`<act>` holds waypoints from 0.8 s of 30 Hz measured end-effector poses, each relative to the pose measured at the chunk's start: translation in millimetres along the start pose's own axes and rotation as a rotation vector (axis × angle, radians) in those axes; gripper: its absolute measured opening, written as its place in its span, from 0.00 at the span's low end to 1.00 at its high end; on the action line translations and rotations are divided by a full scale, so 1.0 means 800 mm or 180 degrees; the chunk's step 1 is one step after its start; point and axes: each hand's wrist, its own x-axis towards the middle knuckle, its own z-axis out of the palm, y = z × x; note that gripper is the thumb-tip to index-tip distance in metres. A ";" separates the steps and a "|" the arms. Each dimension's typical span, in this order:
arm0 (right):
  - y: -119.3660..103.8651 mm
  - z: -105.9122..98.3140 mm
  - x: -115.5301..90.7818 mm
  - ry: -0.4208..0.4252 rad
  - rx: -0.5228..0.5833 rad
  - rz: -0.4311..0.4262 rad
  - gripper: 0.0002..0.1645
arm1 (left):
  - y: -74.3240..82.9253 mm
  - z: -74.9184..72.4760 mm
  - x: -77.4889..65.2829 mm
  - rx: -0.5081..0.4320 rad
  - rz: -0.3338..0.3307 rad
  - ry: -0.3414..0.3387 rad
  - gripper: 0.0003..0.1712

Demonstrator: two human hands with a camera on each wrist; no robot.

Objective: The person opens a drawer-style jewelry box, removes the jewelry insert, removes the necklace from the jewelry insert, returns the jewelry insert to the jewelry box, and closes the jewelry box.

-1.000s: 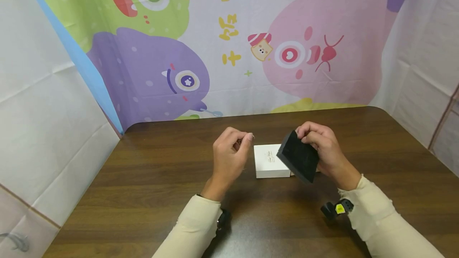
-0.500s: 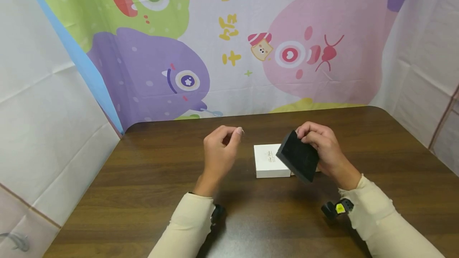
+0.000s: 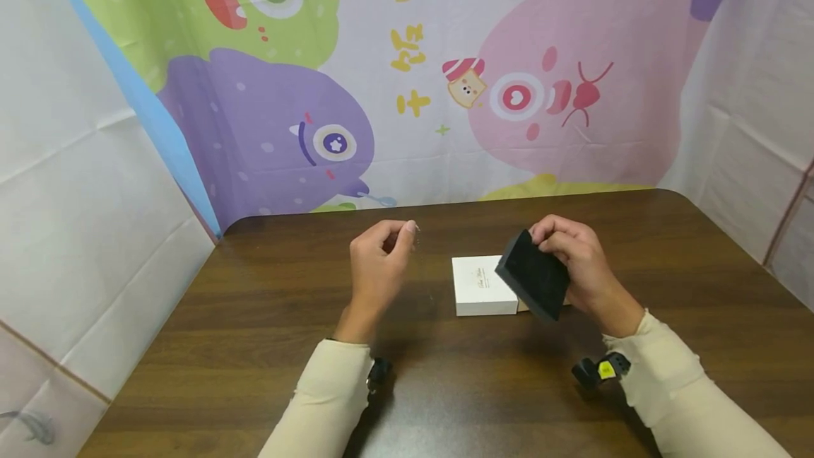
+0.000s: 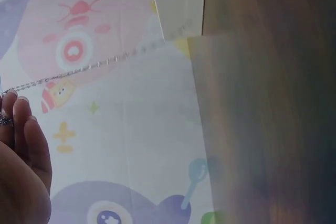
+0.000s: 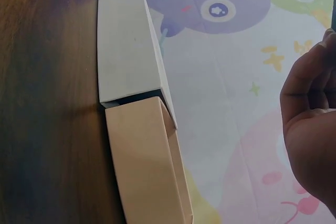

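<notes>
My left hand (image 3: 377, 263) pinches a fine silver chain (image 4: 79, 70) between thumb and fingertips, raised above the table. In the left wrist view the chain hangs away from the fingertips, and a small bunched bit of it shows among the fingers. On the right, my right hand (image 3: 577, 263) grips a flat black pad (image 3: 533, 276) by its upper corner and holds it tilted. Behind and below the pad lies a white box sleeve (image 3: 483, 285) with small printed lettering. A tan inner tray (image 5: 144, 166) meets the sleeve's open end in the right wrist view; from the head, the pad hides most of it.
Everything is over a dark brown wooden table (image 3: 254, 345). A cartoon-printed cloth (image 3: 420, 161) hangs along its far edge, with white cloth (image 3: 95, 126) at the left side. Each wrist wears a small black camera (image 3: 598, 371).
My left hand has moved to the left, away from the black pad, drawing the chain along with it. The right hand, pad and box have stayed nearly in place.
</notes>
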 end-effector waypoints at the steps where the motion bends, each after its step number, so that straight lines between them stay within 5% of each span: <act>1: 0.000 0.000 0.000 0.0008 -0.0011 0.0003 0.23 | -0.001 -0.001 0.000 0.0013 0.0022 -0.0001 0.07; 24: 0.009 -0.003 0.001 0.0112 -0.0028 0.0131 0.22 | -0.015 -0.018 0.006 0.0180 -0.0124 0.0173 0.07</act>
